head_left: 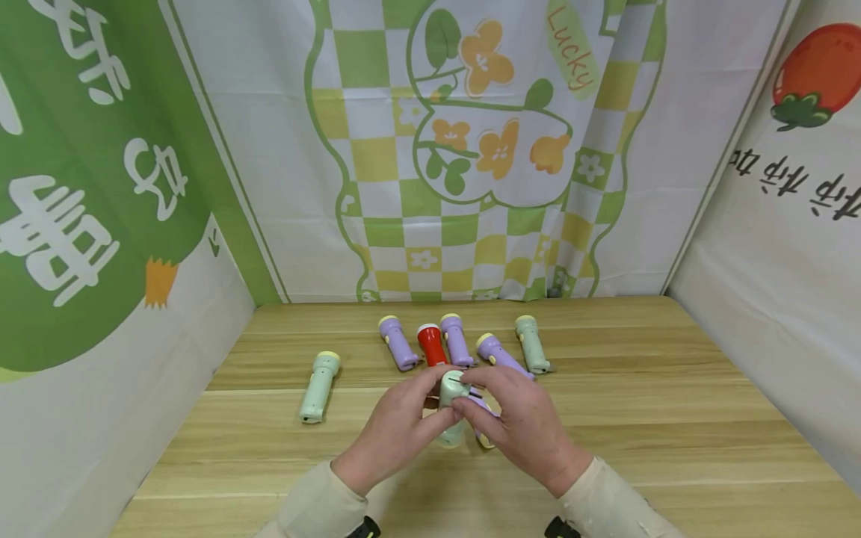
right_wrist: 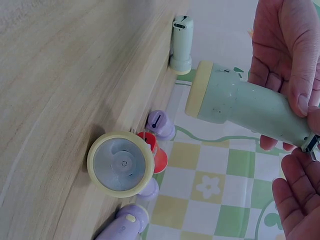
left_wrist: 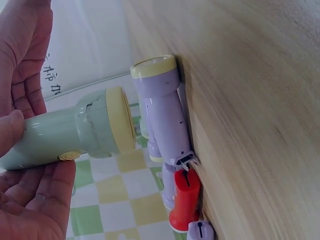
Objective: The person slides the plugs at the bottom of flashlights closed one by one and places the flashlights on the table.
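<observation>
Both hands hold a pale green flashlight (head_left: 452,387) above the table, tail up and cream-rimmed lens down. My left hand (head_left: 397,422) grips its body, with the thumb along the side in the right wrist view. At the tail, my right hand (head_left: 534,422) pinches the end with thumb and forefinger, near a dark slot and metal plug prongs (right_wrist: 312,142). The left wrist view shows the green body (left_wrist: 55,132) with a yellow button. Behind the right fingers lies a purple flashlight (head_left: 486,433), partly hidden.
A green flashlight (head_left: 319,388) lies at left and another (head_left: 532,344) at right. Between them are a red flashlight (head_left: 431,345) and purple ones (head_left: 398,344), (head_left: 455,340), (head_left: 501,353). The wooden table (head_left: 646,418) meets a printed curtain (head_left: 269,149) behind.
</observation>
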Demonstrator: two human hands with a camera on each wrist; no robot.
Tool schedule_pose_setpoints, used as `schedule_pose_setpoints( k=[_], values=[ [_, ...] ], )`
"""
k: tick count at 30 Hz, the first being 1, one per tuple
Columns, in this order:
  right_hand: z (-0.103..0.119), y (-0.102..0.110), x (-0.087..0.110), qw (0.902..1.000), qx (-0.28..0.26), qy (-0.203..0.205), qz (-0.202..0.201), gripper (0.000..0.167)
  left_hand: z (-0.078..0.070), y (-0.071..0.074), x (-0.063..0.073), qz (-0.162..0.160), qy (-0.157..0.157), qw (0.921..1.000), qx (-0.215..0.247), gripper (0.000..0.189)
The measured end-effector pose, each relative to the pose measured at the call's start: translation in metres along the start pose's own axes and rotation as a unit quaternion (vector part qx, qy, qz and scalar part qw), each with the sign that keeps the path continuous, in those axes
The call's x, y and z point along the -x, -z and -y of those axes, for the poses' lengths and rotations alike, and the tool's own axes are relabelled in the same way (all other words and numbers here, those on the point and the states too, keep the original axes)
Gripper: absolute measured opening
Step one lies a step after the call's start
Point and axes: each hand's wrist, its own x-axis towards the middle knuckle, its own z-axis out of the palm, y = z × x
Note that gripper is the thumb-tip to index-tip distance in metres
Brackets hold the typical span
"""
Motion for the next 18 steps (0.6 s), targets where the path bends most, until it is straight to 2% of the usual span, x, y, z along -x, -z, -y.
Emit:
schedule_pose_setpoints(
  k=[18],
  values=[
    [-0.0022,0.0008,-0.0019,0.999,-0.032,0.023,-0.019,0.026,-0.0071,0.0012,0.0007,-0.022,0.03,0.9993,0.011,0.038]
  ],
)
